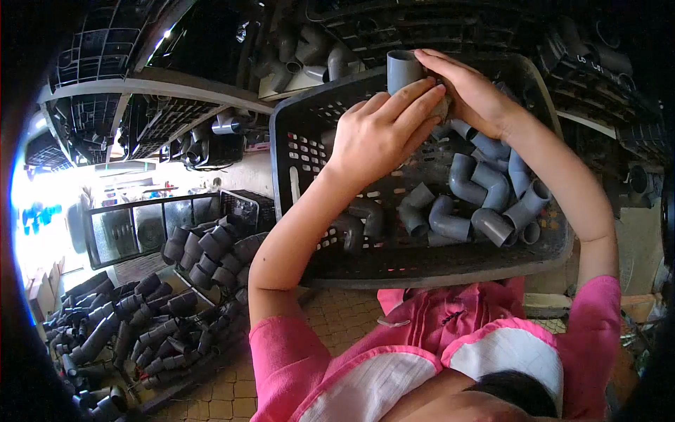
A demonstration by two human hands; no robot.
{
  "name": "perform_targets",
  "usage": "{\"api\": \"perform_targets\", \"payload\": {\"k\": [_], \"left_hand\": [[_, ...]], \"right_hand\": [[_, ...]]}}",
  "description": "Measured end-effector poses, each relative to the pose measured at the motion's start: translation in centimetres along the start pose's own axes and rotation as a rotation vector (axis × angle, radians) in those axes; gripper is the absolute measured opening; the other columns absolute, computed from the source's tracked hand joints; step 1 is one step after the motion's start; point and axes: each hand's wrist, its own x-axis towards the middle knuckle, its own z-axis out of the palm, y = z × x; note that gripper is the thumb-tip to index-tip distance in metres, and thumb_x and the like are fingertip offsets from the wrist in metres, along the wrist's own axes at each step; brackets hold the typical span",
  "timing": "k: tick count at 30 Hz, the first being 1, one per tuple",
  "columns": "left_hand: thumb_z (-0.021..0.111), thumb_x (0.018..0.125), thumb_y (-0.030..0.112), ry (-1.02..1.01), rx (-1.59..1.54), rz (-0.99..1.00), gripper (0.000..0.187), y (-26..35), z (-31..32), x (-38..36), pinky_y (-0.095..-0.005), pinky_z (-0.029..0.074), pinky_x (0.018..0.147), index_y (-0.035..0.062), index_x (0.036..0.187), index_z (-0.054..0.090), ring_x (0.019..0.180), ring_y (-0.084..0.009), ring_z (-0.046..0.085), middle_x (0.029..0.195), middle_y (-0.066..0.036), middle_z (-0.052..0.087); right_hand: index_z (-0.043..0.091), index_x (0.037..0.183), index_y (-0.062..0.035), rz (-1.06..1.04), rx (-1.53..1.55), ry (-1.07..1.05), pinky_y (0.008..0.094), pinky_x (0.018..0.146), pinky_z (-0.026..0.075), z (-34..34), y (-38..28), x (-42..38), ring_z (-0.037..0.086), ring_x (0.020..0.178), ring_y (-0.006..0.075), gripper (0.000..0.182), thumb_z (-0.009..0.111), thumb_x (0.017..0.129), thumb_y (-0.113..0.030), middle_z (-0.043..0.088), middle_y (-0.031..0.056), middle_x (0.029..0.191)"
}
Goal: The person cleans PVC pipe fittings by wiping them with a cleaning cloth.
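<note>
A grey plastic pipe fitting [403, 69] stands upright at the far side of the black crate [436, 278], its round opening facing up. My left hand [376, 133] is closed on its lower part, fingers bent across the front. From the right, my right hand [474, 91] grips the same fitting, with fingertips at its rim. A bit of brownish material [441, 107] shows between the hands; I cannot tell what it is. Beneath my forearms, several grey elbow fittings [485, 179] lie loose in the crate, mostly toward its right side.
At lower left is a large heap of dark grey pipe fittings [162, 327], with another crate [151, 228] behind it. Racks of black crates [91, 84] line the upper left. More fittings [309, 56] sit on a shelf beyond my crate. The floor [225, 387] is tiled.
</note>
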Motion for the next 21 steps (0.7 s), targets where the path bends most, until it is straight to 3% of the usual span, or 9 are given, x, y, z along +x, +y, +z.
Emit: {"api": "perform_targets", "payload": {"k": [5, 8, 11, 14, 17, 20, 21], "left_hand": [[0.070, 0.085, 0.027, -0.003, -0.055, 0.002, 0.034, 0.0, 0.1, -0.2, -0.0282, 0.055, 0.061, 0.0137, 0.116, 0.064, 0.072, -0.0149, 0.066, 0.109, 0.000, 0.068], [0.071, 0.083, 0.019, -0.074, -0.100, -0.025, 0.037, 0.9, -1.0, 0.1, -0.0339, 0.057, 0.068, 0.0103, 0.118, 0.064, 0.081, -0.0228, 0.069, 0.110, -0.006, 0.068], [0.070, 0.083, 0.018, -0.120, -0.095, -0.035, 0.036, 1.2, -1.2, 0.0, -0.0344, 0.057, 0.068, 0.0096, 0.117, 0.064, 0.081, -0.0237, 0.070, 0.109, -0.007, 0.068], [0.070, 0.084, 0.018, -0.143, -0.140, -0.072, 0.034, 1.1, -1.2, 0.1, -0.0336, 0.057, 0.069, 0.0092, 0.116, 0.064, 0.082, -0.0244, 0.070, 0.109, -0.007, 0.069], [0.069, 0.084, 0.015, -0.102, -0.162, -0.051, 0.034, 0.5, -1.3, 0.1, -0.0328, 0.058, 0.070, 0.0078, 0.117, 0.064, 0.085, -0.0251, 0.071, 0.113, -0.008, 0.068], [0.071, 0.083, 0.023, 0.037, -0.160, -0.001, 0.037, -0.3, -0.8, 0.1, -0.0305, 0.056, 0.063, 0.0098, 0.117, 0.063, 0.072, -0.0193, 0.068, 0.114, -0.004, 0.068], [0.072, 0.082, 0.022, 0.020, -0.169, 0.005, 0.042, -0.4, -1.2, 0.1, -0.0311, 0.056, 0.065, 0.0096, 0.121, 0.062, 0.076, -0.0201, 0.069, 0.120, -0.005, 0.066]], "right_hand": [[0.045, 0.140, -0.0125, 0.087, 0.007, -0.189, 0.0305, 0.087, 0.048, -0.6, -0.9, -0.1, 0.057, 0.104, 0.0101, 0.043, 0.048, 0.103, -0.035, 0.056, -0.0002, 0.118], [0.044, 0.137, -0.0135, 0.077, 0.016, -0.393, 0.0291, 0.085, 0.049, -1.8, -0.5, 0.5, 0.057, 0.103, 0.0091, 0.041, 0.048, 0.103, -0.037, 0.056, -0.0010, 0.117], [0.041, 0.137, -0.0155, 0.107, -0.054, -0.359, 0.0290, 0.085, 0.048, -1.5, -0.9, 0.1, 0.057, 0.103, 0.0083, 0.043, 0.049, 0.102, -0.040, 0.056, -0.0013, 0.117], [0.046, 0.134, -0.0165, 0.097, -0.137, -0.313, 0.0292, 0.086, 0.048, -1.5, -1.2, -0.1, 0.057, 0.104, 0.0088, 0.042, 0.051, 0.101, -0.042, 0.057, -0.0019, 0.115], [0.058, 0.115, -0.0170, 0.023, -0.124, -0.172, 0.0266, 0.076, 0.047, -0.6, -1.0, -0.1, 0.058, 0.091, 0.0060, 0.034, 0.059, 0.096, -0.046, 0.060, -0.0035, 0.099], [0.060, 0.121, -0.0179, 0.034, -0.099, -0.131, 0.0300, 0.086, 0.047, -1.4, -1.0, 0.4, 0.058, 0.102, 0.0097, 0.037, 0.059, 0.096, -0.046, 0.061, -0.0027, 0.106], [0.062, 0.117, -0.0179, 0.025, -0.115, -0.093, 0.0307, 0.087, 0.047, -1.4, -0.9, 0.8, 0.058, 0.102, 0.0100, 0.038, 0.063, 0.093, -0.048, 0.061, -0.0027, 0.105]]}}
